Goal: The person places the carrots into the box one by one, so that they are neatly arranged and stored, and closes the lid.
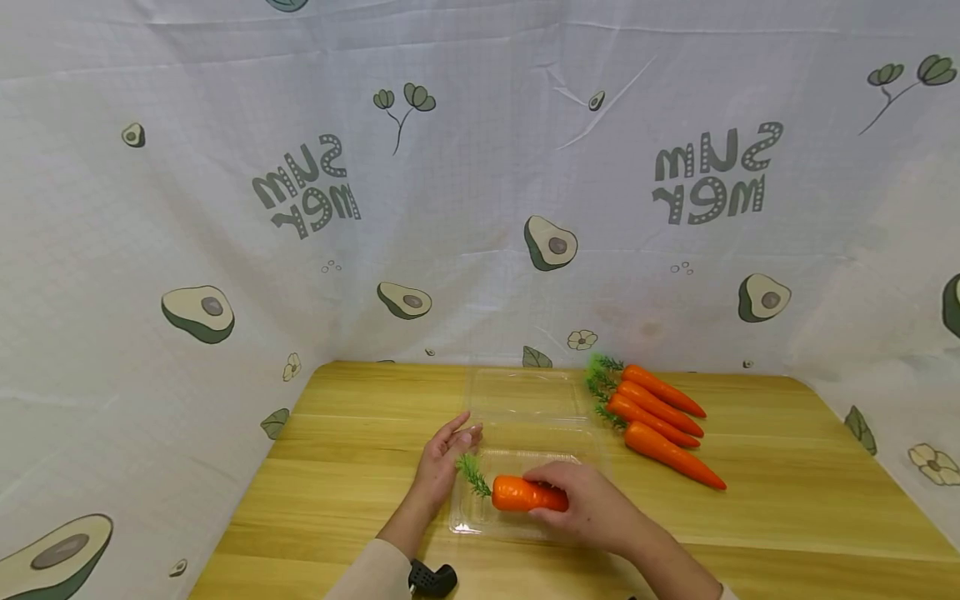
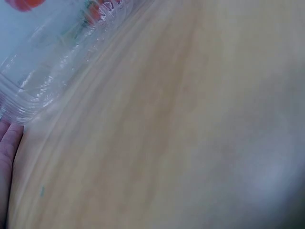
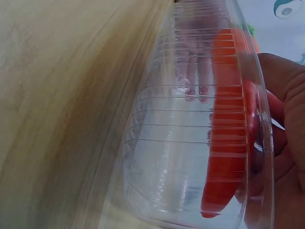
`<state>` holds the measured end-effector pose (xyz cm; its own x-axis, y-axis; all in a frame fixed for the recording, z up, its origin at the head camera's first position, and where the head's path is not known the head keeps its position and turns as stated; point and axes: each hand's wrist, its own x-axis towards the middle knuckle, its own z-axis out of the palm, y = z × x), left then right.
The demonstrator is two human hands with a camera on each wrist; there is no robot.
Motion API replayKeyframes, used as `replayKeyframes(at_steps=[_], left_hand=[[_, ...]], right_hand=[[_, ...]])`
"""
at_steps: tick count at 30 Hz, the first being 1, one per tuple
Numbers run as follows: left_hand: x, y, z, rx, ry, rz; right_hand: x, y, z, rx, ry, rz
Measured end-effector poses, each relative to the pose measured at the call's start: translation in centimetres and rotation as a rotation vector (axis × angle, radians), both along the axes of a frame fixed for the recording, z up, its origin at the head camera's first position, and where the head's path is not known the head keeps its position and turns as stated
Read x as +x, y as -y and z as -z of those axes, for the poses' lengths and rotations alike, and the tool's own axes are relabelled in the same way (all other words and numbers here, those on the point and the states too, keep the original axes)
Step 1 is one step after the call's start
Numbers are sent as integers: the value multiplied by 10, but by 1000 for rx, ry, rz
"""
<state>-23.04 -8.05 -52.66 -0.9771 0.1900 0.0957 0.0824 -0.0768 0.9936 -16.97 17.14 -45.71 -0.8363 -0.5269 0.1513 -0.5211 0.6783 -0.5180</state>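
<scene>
The head view is bright, the wrist views blurrier.

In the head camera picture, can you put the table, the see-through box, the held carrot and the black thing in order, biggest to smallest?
1. Table
2. See-through box, lying open
3. Carrot, partly covered by the right hand
4. Black thing near the bottom edge

The held carrot (image 1: 517, 493) and four other carrots (image 1: 652, 421) are bright orange with green tops (image 1: 474, 475); the container (image 1: 467, 528) is colourless; the table (image 1: 360, 442) yellow-brown with streaked grain; the whitish cloth (image 1: 480, 192) bears green-and-cream avocados (image 1: 551, 243) and grey-green lettering (image 1: 707, 197); the left sleeve (image 1: 375, 575) is beige
</scene>
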Motion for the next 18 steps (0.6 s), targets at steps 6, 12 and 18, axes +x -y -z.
replayKeyframes(at_steps=[6,12,18], left_hand=[[0,1,0,20,-14,11],[-1,2,0,49,-41,28],[-1,3,1,70,-40,51]], right_hand=[[-2,1,2,10,61,-27],[-5,2,2,33,72,-49],[-6,2,1,45,68,-74]])
